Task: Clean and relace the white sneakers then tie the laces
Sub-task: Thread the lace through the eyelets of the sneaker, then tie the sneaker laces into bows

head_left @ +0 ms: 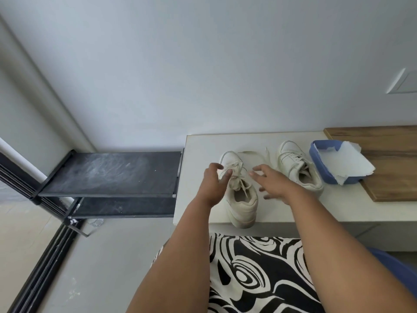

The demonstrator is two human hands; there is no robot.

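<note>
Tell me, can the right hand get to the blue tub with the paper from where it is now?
Probably yes. The right hand hovers open by the near sneaker; the blue tub sits farther right, with the second sneaker between them, low enough to reach over.

- No readable text, label, brand, number or sign anywhere in the head view.
- Two white sneakers (240,193), (297,167): no legible logo or lettering on the uppers.
- Blue tub (325,168) and the paper (352,164) in it: no print to be seen.
</note>
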